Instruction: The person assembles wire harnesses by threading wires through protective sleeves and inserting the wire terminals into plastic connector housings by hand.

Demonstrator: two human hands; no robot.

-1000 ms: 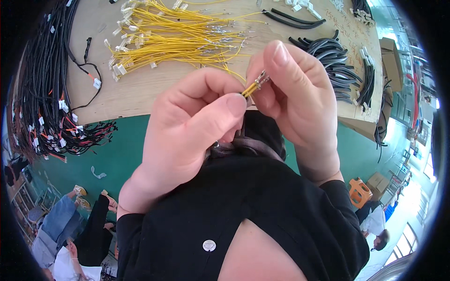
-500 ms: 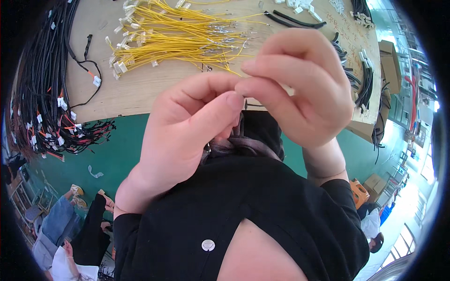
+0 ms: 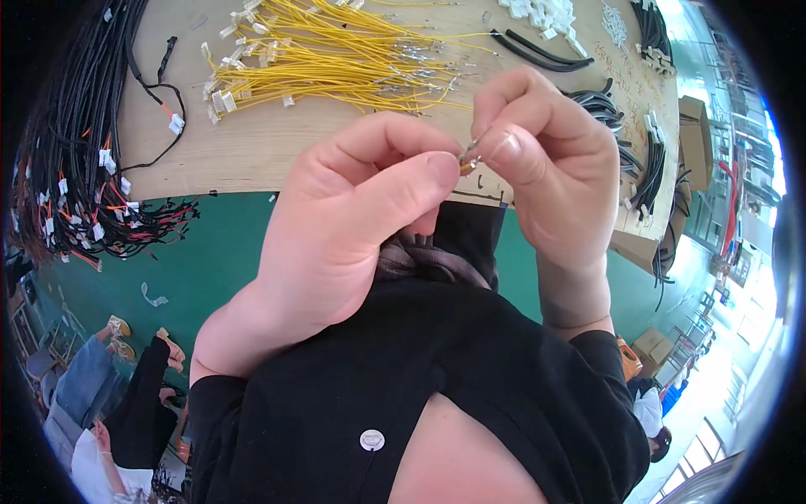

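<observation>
In front of my chest, my left hand (image 3: 336, 210) is closed, its thumb and forefinger pinching small wire ends (image 3: 467, 162) with shiny metal terminals and a bit of yellow. My right hand (image 3: 567, 168) pinches at the same terminals from the other side, its fingertips almost touching the left thumb. What the wire ends lead to is hidden behind my left hand. Just beyond both hands, a spread of yellow wires (image 3: 336, 74) lies on the wooden table (image 3: 243, 160), with clear white connectors at the left and bare metal terminals at the right.
A thick bundle of black cables (image 3: 80, 126) with white connectors hangs over the table's left edge. White connectors (image 3: 541, 15), black tubes (image 3: 537, 55) and short black cables (image 3: 651, 168) lie to the right. A cardboard box (image 3: 695, 147) stands beyond. Seated people (image 3: 109, 412) are at lower left.
My right fingers have shifted and opened up the view of the metal wire ends between both hands. The hands have moved slightly right; the whole view has shifted a little.
</observation>
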